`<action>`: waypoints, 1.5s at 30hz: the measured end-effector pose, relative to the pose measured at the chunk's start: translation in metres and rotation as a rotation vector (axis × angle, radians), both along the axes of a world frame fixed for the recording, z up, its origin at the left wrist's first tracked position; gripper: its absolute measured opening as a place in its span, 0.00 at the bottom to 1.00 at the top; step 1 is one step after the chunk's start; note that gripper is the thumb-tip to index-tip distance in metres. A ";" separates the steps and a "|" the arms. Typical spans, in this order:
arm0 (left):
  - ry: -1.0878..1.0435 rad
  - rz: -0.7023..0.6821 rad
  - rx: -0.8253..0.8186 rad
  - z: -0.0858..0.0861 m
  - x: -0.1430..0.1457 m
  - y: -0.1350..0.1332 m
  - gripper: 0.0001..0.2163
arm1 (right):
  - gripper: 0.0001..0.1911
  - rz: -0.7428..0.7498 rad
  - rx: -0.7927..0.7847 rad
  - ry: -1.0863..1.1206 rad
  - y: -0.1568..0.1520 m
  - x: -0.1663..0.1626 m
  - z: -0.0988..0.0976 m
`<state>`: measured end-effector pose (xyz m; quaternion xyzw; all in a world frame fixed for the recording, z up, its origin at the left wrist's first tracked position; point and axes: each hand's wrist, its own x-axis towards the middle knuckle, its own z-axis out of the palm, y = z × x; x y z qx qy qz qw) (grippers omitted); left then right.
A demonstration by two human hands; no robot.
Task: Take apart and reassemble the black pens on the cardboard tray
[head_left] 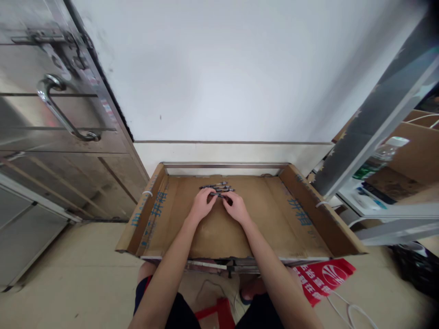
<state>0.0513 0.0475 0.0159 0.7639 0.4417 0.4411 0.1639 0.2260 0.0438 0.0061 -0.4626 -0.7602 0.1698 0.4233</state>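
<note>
Both hands meet over a cardboard-lined tray (274, 219). A thin dark pen-like stick (218, 195) spans between my fingertips; its exact kind is too small to make out. My left hand (203, 202) pinches one end, and my right hand (234, 204) closes on the other. Just beyond the fingers lies a small pile of similar dark sticks (219, 187) with pale or shiny ends, loosely side by side on the cardboard. My fingers partly hide the nearest ones.
Raised cardboard flaps (308, 208) edge the tray left and right. A white wall (219, 82) stands behind it, a metal door (68, 119) to the left. At right, a shelf holds a plastic bottle (380, 157). Below hangs a red printed sheet (325, 278); a white cable (350, 315) lies on the floor.
</note>
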 end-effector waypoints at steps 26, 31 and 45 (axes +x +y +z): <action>0.036 -0.021 -0.010 -0.002 0.000 0.000 0.05 | 0.11 -0.050 0.050 -0.086 0.000 0.002 0.002; 0.030 0.042 0.002 -0.002 -0.001 0.001 0.06 | 0.10 -0.150 0.068 -0.104 0.002 0.003 -0.002; -0.068 0.307 0.008 -0.001 -0.007 0.005 0.03 | 0.09 -0.368 0.097 -0.152 0.005 0.009 -0.009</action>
